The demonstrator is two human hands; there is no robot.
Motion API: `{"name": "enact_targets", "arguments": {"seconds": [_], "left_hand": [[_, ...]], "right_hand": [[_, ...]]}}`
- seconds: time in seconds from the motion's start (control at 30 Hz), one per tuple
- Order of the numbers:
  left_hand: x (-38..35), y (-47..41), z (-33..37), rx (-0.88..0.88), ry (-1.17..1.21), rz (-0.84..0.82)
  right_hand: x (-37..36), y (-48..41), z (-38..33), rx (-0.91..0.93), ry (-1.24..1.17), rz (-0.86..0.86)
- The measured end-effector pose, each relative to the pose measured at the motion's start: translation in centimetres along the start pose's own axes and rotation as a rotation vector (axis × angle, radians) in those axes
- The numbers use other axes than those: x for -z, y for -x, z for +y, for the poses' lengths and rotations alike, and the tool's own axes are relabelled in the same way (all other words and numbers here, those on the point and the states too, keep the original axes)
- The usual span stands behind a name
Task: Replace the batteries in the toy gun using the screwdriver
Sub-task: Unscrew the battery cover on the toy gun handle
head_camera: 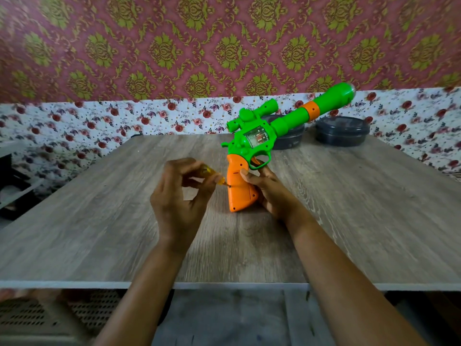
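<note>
- At desk (99, 221) centre: toy gun (252, 138) stands on the butt of its orange grip (240, 193), green barrel angled up, away and to the right.
- Left hand (179, 196): wrist raised, fingers curled and pinching the yellow screwdriver (212, 174); tip touches the grip's left edge.
- Right hand (272, 193): fingers wrapped behind the grip, thumb pressed on its near face; forearm low over the desk.
- Bare desk surface lies left of and in front of the hands, up to the near edge (224, 285).
- Two dark lidded containers (341, 132) sit at the far right, behind the barrel.
</note>
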State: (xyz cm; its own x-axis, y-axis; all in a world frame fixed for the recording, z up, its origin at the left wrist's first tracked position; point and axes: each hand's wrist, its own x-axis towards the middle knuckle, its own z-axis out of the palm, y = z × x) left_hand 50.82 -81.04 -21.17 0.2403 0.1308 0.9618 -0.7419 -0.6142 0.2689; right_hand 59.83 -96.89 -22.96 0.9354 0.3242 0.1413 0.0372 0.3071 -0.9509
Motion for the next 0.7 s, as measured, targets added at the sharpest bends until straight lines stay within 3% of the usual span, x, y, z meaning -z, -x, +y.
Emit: {"name": "enact_targets", "arguments": {"seconds": [0.13, 0.47, 0.7], "left_hand": [[-0.21, -0.03, 0.46, 0.068, 0.058, 0.035], [-0.24, 0.17, 0.47, -0.096, -0.111, -0.049], [-0.25, 0.13, 0.23, -0.063, -0.094, -0.019]], "right_hand": [[-0.04, 0.08, -0.08, 0.002, -0.006, -0.009], [-0.03, 0.16, -0.18, -0.013, -0.005, 0.001], [0.04, 0.05, -0.02, -0.007, -0.004, 0.007]]}}
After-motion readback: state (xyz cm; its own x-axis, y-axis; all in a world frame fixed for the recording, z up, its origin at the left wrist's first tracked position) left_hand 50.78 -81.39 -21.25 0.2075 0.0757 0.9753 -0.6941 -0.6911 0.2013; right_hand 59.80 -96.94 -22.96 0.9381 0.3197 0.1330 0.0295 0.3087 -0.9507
